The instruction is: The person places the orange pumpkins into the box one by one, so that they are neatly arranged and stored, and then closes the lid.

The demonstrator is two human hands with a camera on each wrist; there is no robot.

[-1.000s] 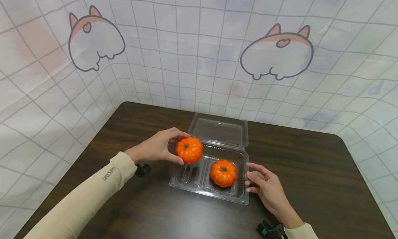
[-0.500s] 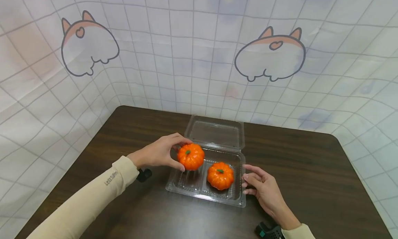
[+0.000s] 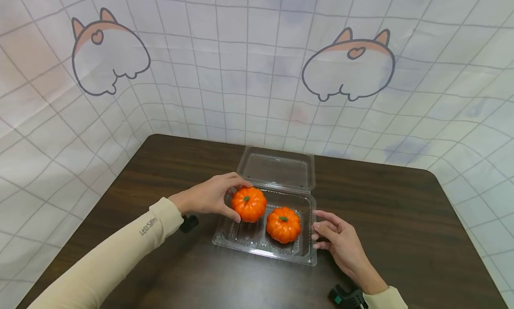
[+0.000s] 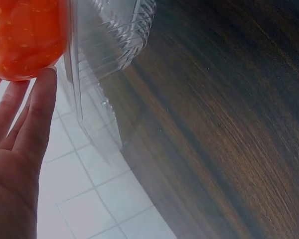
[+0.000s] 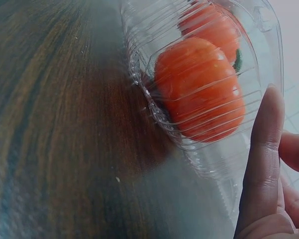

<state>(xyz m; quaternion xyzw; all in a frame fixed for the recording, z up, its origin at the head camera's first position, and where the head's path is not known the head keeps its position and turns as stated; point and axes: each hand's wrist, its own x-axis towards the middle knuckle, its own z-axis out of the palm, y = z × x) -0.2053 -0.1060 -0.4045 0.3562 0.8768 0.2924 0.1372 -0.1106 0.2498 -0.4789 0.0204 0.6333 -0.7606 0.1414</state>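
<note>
My left hand (image 3: 213,195) grips an orange toy pumpkin (image 3: 249,205) with a green stem, thumb in front and fingers behind, over the left compartment of a clear plastic clamshell container (image 3: 261,252). A second orange pumpkin (image 3: 283,225) sits in the right compartment. The container's lid (image 3: 277,168) lies folded back, away from me. At the right rim, my right hand (image 3: 345,243) pinches the edge lightly between thumb and fingers. In the left wrist view, fingertips (image 4: 42,82) support the held pumpkin (image 4: 25,40) from its side, close against the container wall.
The dark wood-grain table (image 3: 401,219) carries the container near its middle. A white grid-patterned cloth (image 3: 225,68) with dog drawings hangs behind the table and along its sides. Each wrist wears a small black device.
My left hand has shifted the held pumpkin slightly right and lower over the left compartment. My right hand stays at the container's right rim. The head view has tilted and shifted slightly.
</note>
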